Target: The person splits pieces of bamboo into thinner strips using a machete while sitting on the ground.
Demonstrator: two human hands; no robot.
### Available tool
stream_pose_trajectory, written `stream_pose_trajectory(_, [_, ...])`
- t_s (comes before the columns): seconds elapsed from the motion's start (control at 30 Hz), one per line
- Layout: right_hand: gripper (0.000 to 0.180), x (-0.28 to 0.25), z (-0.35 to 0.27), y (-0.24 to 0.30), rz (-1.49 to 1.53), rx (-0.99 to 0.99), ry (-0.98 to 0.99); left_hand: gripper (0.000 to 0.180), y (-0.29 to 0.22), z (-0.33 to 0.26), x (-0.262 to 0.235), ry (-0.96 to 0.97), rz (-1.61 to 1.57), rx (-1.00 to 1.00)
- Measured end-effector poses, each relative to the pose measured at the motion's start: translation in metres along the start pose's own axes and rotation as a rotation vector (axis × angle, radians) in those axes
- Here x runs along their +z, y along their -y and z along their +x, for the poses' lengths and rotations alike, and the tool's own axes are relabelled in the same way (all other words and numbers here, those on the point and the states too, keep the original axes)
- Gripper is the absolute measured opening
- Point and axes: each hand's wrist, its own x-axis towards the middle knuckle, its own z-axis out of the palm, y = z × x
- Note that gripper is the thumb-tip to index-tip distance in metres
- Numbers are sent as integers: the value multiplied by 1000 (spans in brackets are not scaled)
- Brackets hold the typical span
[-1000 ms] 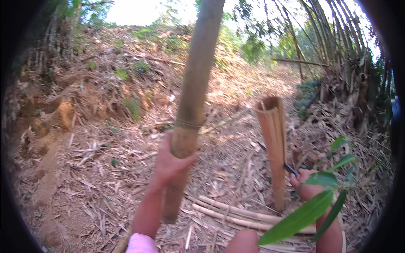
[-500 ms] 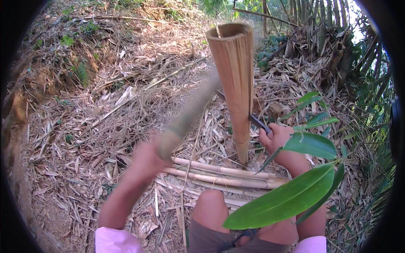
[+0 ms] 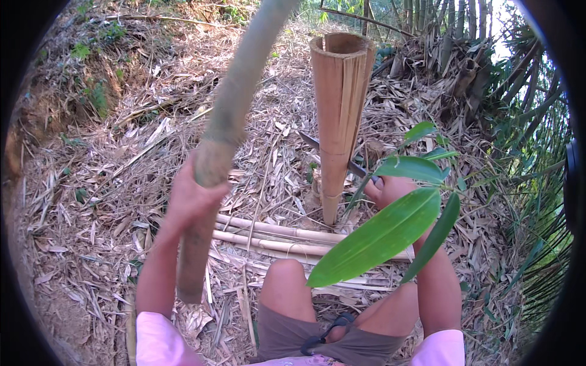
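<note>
A thick bamboo tube (image 3: pixel 334 116) stands upright on the ground, its hollow top open and long splits running down its side. My left hand (image 3: pixel 194 198) is closed round a stout bamboo stick (image 3: pixel 227 116), raised at a slant to the left of the tube. My right hand (image 3: pixel 390 190) grips the handle of a long-bladed knife (image 3: pixel 310 141). Its dark blade crosses the tube low down, with the tip showing on the left and the handle end on the right. The middle of the blade is hidden by the tube. Green leaves partly cover my right hand.
Several split bamboo strips (image 3: pixel 287 245) lie across the ground in front of my knees. A leafy sprig (image 3: pixel 381 235) hangs close in front of my right arm. Dry leaves and twigs litter the slope, and bamboo stems (image 3: pixel 448 18) stand at the back right.
My left hand has drawn the stick up, back and to the left, away from the tube. The blade still crosses the tube. The whole view has shifted slightly.
</note>
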Motion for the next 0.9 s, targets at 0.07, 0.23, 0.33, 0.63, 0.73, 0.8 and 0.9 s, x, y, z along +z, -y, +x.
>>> stream_pose_trajectory(0.07, [41, 3, 6, -5, -9, -12, 37, 73, 8, 25, -18, -117, -88, 93])
stream_pose_trajectory(0.23, [35, 11, 22, -7, -60, -40, 98, 71, -18, 25, -15, -56, 26, -18])
stream_pose_trajectory(0.33, [33, 44, 12, -5, 56, -7, 14, 93, 44, -26, 66, 369, 429, -250])
stream_pose_trajectory(0.63, [39, 66, 52, -16, 100, -28, -47, 78, 53, -17, 60, 204, 348, -4])
stream_pose_trajectory(0.73, [37, 71, 44, -23, 112, -62, -62, 72, 34, 10, 30, 75, 391, 19])
stream_pose_trajectory(0.8, [36, 61, 45, -23, 185, 1, -48, 69, 23, 37, 8, -62, 231, 60])
stream_pose_trajectory(0.9, [35, 57, 46, -28, 153, 14, -58, 71, -17, 60, -30, -365, -38, 119])
